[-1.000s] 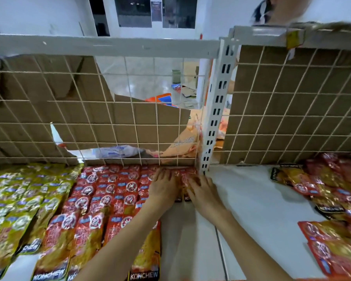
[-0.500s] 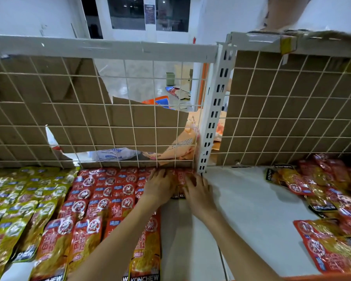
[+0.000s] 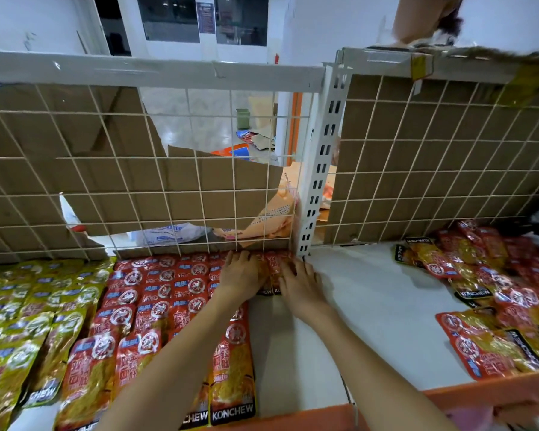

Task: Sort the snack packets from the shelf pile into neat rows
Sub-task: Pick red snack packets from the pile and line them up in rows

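Both hands, left hand (image 3: 241,275) and right hand (image 3: 299,283), press flat with fingers spread on red snack packets (image 3: 273,269) at the shelf (image 3: 371,293) back.

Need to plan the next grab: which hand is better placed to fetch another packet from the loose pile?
Probably the right hand: the loose pile lies on its side across bare shelf, while the left hand rests on the red rows.

This was a shop or stockroom, seen at a display shelf; a white shelf board (image 3: 371,290) with an orange front edge (image 3: 479,390) carried many identical red snack packets (image 3: 156,293) in rows, green-yellow ones (image 3: 22,321) at left, a loose pile (image 3: 495,293) at right; a wire grid back (image 3: 199,169) lined with cardboard (image 3: 433,157) stood behind; a slotted upright (image 3: 321,169) divided the bays; flattened cartons (image 3: 262,138) lay on the far tiled floor.
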Action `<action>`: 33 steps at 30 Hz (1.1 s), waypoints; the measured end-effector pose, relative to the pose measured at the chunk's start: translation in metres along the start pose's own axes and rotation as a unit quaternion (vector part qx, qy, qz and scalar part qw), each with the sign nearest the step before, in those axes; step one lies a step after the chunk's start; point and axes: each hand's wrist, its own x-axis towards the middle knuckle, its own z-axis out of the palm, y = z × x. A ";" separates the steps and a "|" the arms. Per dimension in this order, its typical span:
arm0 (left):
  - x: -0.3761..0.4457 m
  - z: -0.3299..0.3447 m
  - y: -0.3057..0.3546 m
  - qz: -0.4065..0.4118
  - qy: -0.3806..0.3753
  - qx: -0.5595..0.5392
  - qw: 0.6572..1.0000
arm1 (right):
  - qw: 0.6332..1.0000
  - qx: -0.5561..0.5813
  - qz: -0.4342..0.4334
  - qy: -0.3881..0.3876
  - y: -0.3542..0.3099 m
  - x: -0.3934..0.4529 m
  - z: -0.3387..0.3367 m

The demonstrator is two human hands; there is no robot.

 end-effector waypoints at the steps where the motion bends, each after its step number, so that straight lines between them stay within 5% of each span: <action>1: -0.001 -0.003 0.001 0.002 -0.003 -0.008 1.000 | 1.000 0.016 -0.001 -0.005 -0.001 -0.001 -0.004; 7: -0.021 -0.025 0.009 0.033 0.041 -0.029 0.998 | 0.998 -0.010 0.014 0.068 0.009 -0.037 -0.036; 14: -0.090 -0.027 0.060 0.175 0.127 -0.038 0.976 | 0.991 -0.048 0.085 0.089 0.054 -0.141 -0.049; 20: -0.123 -0.017 0.140 0.217 0.084 -0.068 0.970 | 0.975 0.000 0.163 0.153 0.107 -0.215 -0.056; 33: -0.154 0.003 0.347 0.228 0.035 -0.165 0.959 | 0.949 0.083 0.262 0.151 0.262 -0.372 -0.091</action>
